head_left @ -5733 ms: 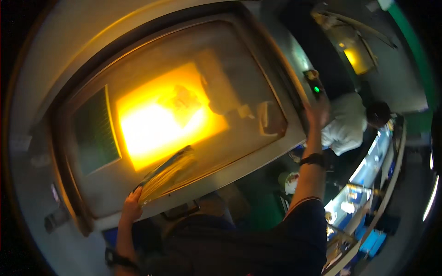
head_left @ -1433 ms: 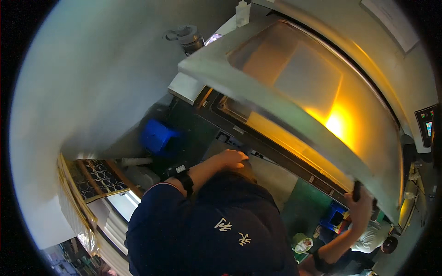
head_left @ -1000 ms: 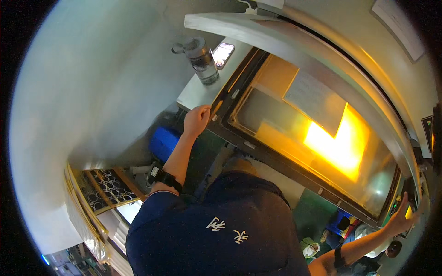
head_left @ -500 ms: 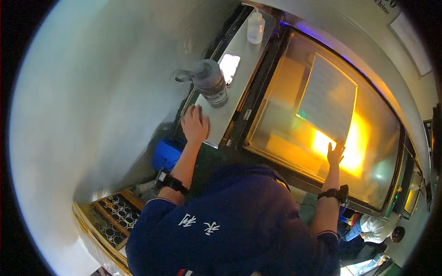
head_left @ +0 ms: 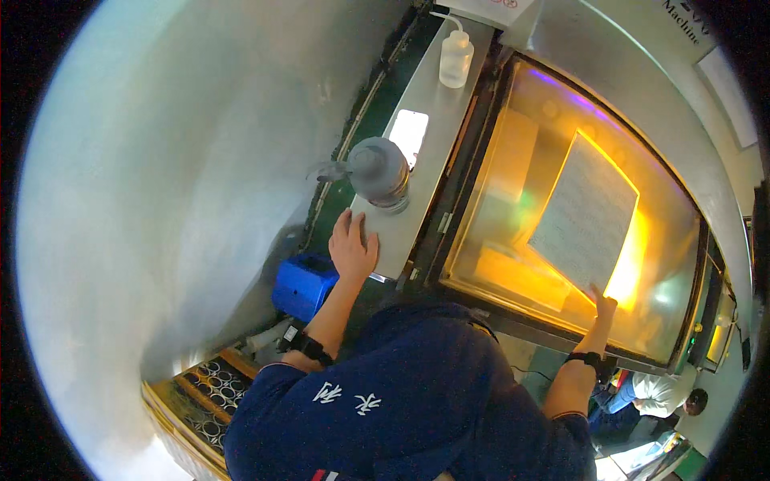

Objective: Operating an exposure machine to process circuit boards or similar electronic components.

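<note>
My left hand [head_left: 354,245] lies open on the near end of a narrow metal ledge [head_left: 391,256], fingers spread. Just beyond its fingertips stands a large clear plastic bottle [head_left: 379,178] with a grey cap and a loop. A phone with a bright screen [head_left: 409,135] rests behind the bottle. To the right, a grey rectangular sheet [head_left: 589,216] lies tilted on a framed panel [head_left: 505,276] glowing yellow. My right hand [head_left: 605,305] is at the sheet's near corner, its fingers bunched on that corner; they look small and slightly blurred.
A white squeeze bottle [head_left: 456,62] with a bent spout stands at the ledge's far end. Below my left forearm sits a blue box [head_left: 303,286]. A yellow-edged crate [head_left: 188,397] holds several round rings. Another person [head_left: 654,393] is at the lower right.
The grey sheet has slid a little toward me, along with my right hand, whose spread fingers have drawn in. My left hand stays on the ledge. My whole view has shifted slightly.
</note>
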### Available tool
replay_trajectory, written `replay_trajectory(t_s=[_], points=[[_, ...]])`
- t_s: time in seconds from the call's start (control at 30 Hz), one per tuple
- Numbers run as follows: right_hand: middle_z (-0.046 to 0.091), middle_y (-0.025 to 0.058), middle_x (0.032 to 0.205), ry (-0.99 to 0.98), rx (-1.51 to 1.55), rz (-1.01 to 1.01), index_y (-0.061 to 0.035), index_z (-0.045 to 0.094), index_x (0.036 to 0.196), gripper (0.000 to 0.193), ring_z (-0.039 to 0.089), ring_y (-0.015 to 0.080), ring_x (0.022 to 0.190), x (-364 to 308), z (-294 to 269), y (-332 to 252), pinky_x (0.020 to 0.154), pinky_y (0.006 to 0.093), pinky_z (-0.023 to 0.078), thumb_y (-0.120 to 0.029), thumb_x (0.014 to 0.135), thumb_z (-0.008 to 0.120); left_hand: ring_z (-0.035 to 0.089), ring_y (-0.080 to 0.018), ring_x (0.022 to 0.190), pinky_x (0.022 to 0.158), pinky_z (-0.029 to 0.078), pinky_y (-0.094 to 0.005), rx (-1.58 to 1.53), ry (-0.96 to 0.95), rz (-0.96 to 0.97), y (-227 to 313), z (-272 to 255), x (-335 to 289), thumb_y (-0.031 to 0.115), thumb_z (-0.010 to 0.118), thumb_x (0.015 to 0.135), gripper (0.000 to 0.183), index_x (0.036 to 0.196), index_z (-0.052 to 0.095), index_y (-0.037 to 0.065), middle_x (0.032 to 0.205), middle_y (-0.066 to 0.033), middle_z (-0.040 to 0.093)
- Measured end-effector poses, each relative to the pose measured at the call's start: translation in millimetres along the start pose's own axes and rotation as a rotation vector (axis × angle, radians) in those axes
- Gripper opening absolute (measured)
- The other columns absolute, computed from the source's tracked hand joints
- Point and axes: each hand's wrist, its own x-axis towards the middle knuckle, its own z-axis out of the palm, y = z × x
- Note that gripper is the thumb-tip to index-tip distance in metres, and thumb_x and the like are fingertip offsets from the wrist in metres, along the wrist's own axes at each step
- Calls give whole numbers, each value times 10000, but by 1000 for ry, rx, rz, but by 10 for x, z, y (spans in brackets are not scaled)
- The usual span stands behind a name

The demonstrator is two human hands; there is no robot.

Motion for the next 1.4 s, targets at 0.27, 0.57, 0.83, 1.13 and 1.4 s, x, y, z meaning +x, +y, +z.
replay_trajectory(t_s=[0.27,0.57,0.83,1.13,1.4], points=[[605,224,1270,-696,168,297,-17,599,1274,872,630,289,1100,-572,-529,-407,888,395,512,-622,678,796,509,-340,1268,968,426,-457,34,52,39,-11,-18,17,268,663,810,455,1226,638,86,1395,-174,521],[525,-18,640,-673,578,194,-95,590,994,408,495,117,469,-2125,-1096,68,395,237,374,-434,831,748,519,-339,1259,960,435,-470,63,51,77,23,-9,-28,282,657,824,460,1241,632,90,1398,-176,516],[597,137,1140,-284,1145,430,-9,535,1258,406,638,235,945,-4300,-933,1495,707,359,563,-265,951,609,516,-388,1244,990,425,-510,100,24,123,-86,66,-23,299,644,840,448,1233,622,87,1380,-207,512],[628,64,964,480,1515,917,-59,636,1056,233,570,173,888,-6496,-1225,1410,786,382,466,-278,985,598,628,-295,842,788,514,-438,867,-133,811,-520,78,213,188,541,926,227,884,691,24,854,-128,669],[631,110,1228,919,1857,1157,-22,503,1312,394,622,235,1085,-7814,-825,734,873,369,504,-305,1038,511,650,-321,850,801,511,-448,757,-192,781,-215,81,283,199,542,914,250,885,717,22,865,-146,695]])
